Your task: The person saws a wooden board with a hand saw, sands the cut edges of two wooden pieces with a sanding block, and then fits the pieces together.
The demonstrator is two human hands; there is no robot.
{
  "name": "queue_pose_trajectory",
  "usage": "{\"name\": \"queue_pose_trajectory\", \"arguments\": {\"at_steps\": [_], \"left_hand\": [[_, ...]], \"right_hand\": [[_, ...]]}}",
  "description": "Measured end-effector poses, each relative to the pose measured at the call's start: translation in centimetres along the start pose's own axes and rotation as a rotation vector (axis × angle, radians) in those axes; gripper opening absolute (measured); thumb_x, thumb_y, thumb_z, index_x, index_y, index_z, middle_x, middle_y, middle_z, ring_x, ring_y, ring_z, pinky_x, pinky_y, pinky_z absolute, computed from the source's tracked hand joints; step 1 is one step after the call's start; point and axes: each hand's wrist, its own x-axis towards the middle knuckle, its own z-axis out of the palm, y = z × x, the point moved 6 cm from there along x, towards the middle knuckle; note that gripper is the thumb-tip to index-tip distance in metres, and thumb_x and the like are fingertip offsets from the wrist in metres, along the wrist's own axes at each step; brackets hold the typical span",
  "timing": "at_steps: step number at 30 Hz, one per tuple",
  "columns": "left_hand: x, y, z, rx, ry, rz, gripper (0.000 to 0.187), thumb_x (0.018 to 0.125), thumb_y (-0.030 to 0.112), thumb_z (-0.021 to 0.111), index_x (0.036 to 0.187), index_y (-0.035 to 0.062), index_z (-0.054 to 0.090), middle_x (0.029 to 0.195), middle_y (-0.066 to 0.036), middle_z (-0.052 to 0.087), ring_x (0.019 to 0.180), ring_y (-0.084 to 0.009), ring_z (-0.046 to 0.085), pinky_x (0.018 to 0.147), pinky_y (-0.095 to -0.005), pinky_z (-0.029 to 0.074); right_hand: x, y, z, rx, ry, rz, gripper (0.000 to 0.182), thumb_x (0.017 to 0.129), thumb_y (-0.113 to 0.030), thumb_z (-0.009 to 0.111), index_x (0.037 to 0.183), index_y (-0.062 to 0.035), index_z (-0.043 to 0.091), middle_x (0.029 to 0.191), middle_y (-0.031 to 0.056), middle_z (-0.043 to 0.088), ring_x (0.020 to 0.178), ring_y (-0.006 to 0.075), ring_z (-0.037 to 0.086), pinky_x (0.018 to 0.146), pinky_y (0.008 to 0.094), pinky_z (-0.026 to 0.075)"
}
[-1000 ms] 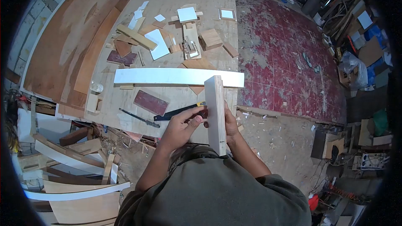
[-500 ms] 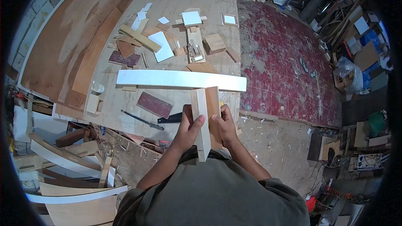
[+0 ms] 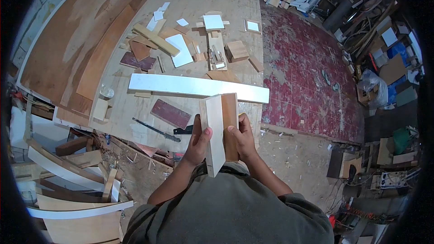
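Observation:
In front of my chest, my left hand is closed around a pale wooden board, its thumb lying over the near edge. My right hand grips a brown wooden board with the thumb on its face. The two boards stand side by side at an angle, their long edges meeting or nearly so. Just beyond them a long white panel lies across the workbench. Left of my hands are a maroon flat piece and a thin dark tool. A black flat piece is partly behind my left hand.
Wood offcuts and white pieces are scattered farther up the bench, near a wooden block. Large brown sheets lean at the left. Curved white-edged parts lie lower left. Beyond the bench's right edge is a worn red floor.
The pale board has turned so more of its broad face shows, and my left hand has shifted slightly left with it. My right hand keeps its hold. The view has shifted a little.

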Motion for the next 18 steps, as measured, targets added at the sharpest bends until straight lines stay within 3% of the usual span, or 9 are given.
{"name": "queue_pose_trajectory", "arguments": {"at_steps": [10, 13, 15, 16, 17, 18], "left_hand": [[-0.2, 0.7, -1.1, -0.036, -0.003, -0.001, 0.064, 0.102, 0.037, 0.049, 0.151, 0.0046, 0.025, 0.137, -0.009, 0.048, 0.125, -0.0179, 0.047, 0.104, -0.0337, 0.038], [0.6, 1.2, -1.5, 0.054, 0.065, 0.08, 0.057, 0.102, 0.037, 0.05, 0.145, 0.0045, 0.032, 0.132, -0.01, 0.051, 0.119, -0.0171, 0.05, 0.102, -0.034, 0.041], [1.4, 2.3, -2.2, 0.171, 0.162, 0.159, 0.045, 0.102, 0.036, 0.049, 0.134, 0.0049, 0.039, 0.124, -0.01, 0.055, 0.11, -0.0146, 0.053, 0.098, -0.0329, 0.043], [1.8, 2.0, -3.0, 0.247, 0.248, 0.178, 0.042, 0.103, 0.042, 0.047, 0.124, 0.0061, 0.042, 0.116, -0.011, 0.056, 0.096, -0.0131, 0.056, 0.086, -0.0316, 0.049], [2.1, 1.6, -3.8, 0.25, 0.251, 0.179, 0.042, 0.103, 0.042, 0.047, 0.124, 0.0061, 0.042, 0.116, -0.011, 0.056, 0.096, -0.0131, 0.056, 0.086, -0.0316, 0.049], [2.4, 0.8, -4.8, 0.136, 0.258, 0.058, 0.045, 0.103, 0.045, 0.046, 0.125, 0.0063, 0.042, 0.112, -0.01, 0.057, 0.09, -0.0138, 0.057, 0.079, -0.0319, 0.05]], "right_hand": [[-0.6, -2.3, 1.7, -0.078, 0.005, -0.083, 0.022, 0.092, -0.005, 0.064, 0.101, -0.0085, 0.044, 0.097, 0.0018, 0.053, 0.093, 0.0086, 0.05, 0.084, 0.0258, 0.042], [-0.5, -2.5, 1.3, -0.152, 0.036, -0.111, 0.021, 0.093, -0.005, 0.063, 0.102, -0.0077, 0.045, 0.096, 0.0019, 0.055, 0.092, 0.0086, 0.052, 0.083, 0.0259, 0.044], [-0.5, -3.1, 0.3, -0.111, 0.113, -0.185, 0.02, 0.096, -0.007, 0.059, 0.107, -0.0059, 0.043, 0.104, 0.009, 0.059, 0.089, 0.0152, 0.061, 0.08, 0.0328, 0.054], [-0.8, -3.5, 0.1, -0.081, 0.101, -0.129, 0.018, 0.097, -0.009, 0.057, 0.108, -0.0054, 0.042, 0.101, 0.0111, 0.058, 0.08, 0.0178, 0.063, 0.072, 0.035, 0.058], [-0.8, -4.3, 0.1, -0.078, 0.098, -0.128, 0.018, 0.097, -0.009, 0.057, 0.108, -0.0054, 0.042, 0.101, 0.0111, 0.058, 0.08, 0.0178, 0.063, 0.072, 0.035, 0.058], [-0.9, -4.4, 0.1, -0.016, 0.075, -0.05, 0.017, 0.098, -0.01, 0.056, 0.107, -0.0057, 0.042, 0.1, 0.0109, 0.058, 0.078, 0.0178, 0.063, 0.07, 0.0348, 0.058]]}}
